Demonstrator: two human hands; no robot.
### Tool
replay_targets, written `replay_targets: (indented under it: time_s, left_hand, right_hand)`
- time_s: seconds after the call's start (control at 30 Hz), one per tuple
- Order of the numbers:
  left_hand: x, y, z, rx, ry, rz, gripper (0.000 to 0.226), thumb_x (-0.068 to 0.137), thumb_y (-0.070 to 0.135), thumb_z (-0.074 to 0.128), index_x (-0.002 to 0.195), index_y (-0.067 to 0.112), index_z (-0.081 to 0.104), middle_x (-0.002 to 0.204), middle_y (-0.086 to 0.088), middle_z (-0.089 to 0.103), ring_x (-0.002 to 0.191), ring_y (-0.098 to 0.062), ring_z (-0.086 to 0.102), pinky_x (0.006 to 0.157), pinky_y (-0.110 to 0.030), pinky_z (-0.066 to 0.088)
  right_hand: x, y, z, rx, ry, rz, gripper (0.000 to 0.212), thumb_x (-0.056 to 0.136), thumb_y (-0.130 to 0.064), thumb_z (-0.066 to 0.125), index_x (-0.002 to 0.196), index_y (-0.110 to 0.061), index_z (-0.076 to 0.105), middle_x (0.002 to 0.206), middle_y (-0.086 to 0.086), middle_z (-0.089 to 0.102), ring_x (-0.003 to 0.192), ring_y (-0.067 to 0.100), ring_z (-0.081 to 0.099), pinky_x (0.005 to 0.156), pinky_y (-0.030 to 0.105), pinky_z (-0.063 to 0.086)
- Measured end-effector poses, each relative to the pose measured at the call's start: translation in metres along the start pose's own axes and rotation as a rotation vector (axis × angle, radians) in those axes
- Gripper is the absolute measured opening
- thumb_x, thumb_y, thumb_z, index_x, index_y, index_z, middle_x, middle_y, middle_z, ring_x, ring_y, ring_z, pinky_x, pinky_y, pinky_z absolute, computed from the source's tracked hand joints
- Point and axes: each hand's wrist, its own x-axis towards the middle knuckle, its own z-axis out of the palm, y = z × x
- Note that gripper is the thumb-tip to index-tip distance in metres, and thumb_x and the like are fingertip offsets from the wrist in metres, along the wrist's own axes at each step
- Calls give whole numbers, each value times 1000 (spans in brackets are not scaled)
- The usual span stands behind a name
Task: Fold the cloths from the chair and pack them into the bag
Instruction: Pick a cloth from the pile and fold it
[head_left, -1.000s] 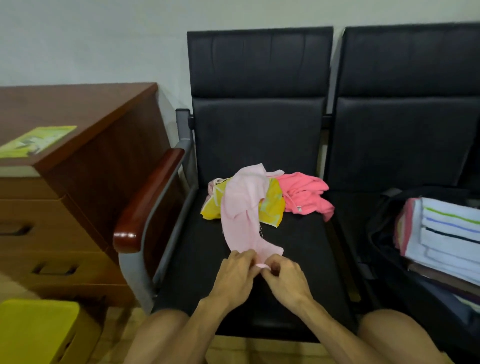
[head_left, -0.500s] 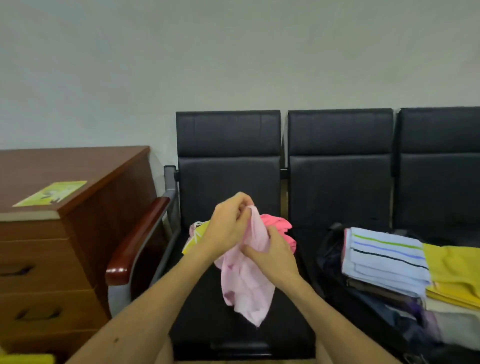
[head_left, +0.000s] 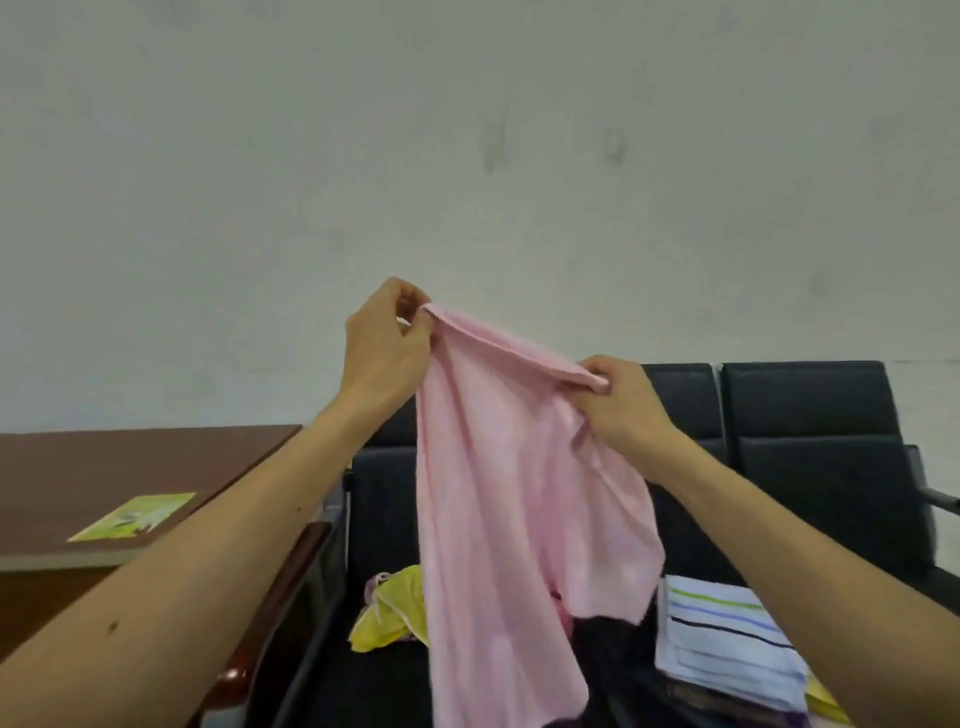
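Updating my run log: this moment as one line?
left hand: pinches top edge of light pink fabric cloth | right hand: pinches same edge | cloth: hanging spread above black padded chair | yellow crumpled cloth: on seat

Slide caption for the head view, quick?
Left hand and right hand pinch the pink cloth by its top edge before the chair.

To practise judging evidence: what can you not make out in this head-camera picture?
1. Head view: the pink cloth's lower end, cut off by the bottom edge.
2. Head view: much of the yellow cloth, hidden behind the pink cloth.
3. Head view: the bag, dark and blurred, mostly behind the pink cloth and right arm.
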Motion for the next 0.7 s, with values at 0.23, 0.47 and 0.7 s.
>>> replay_targets:
  time_s: [0.23, 0.47, 0.7]
  left_hand:
    - [-18, 14, -40, 372, -549, -80, 10, 86, 16, 68, 88, 25, 63, 78, 5, 66, 66, -10, 63, 57, -17, 45]
    - [-35, 42, -48, 265, -849, 101, 70, 68, 54, 81, 127, 41, 48, 109, 17, 66, 99, -3, 63, 86, -26, 53]
    - [-43, 55, -42, 89, -576, 218, 33, 80, 18, 69, 107, 36, 69, 98, 18, 72, 94, 1, 66, 83, -26, 55]
  right_hand:
    - [1, -67, -32, -104, -211, -189, 30, 96, -25, 56, 72, -31, 73, 64, -10, 64, 57, 3, 50, 55, 19, 38]
    - [-21, -99, -12, -170, -553, -117, 46, 93, -52, 59, 80, -10, 71, 72, 6, 69, 63, 11, 62, 62, 26, 49]
    - [-34, -108, -16, -135, -714, -72, 51, 86, -65, 57, 100, -20, 74, 100, 0, 76, 94, 15, 72, 91, 33, 56]
